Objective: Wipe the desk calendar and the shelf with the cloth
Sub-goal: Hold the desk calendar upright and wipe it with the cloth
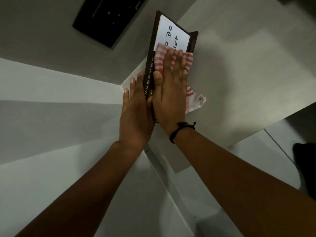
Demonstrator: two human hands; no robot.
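Right hand (169,93), spread flat, presses the red-and-white checked cloth (171,55) on the brown-framed desk calendar (151,65); left hand (135,113), flat, braces its back. Pale shelf (239,74) beside it apparently awaits wiping.

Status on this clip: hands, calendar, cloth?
Left hand flat against desk calendar, steadying it. Right hand pressing checked cloth onto its face. Shelf clear of obstacles.

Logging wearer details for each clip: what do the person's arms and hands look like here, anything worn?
Both forearms are bare, no sleeves in view. The left hand wears nothing visible: no glove, ring or band. The right hand is also ungloved; at its wrist sits a dark cord bracelet with a small knot or toggle sticking out. No watch shows.
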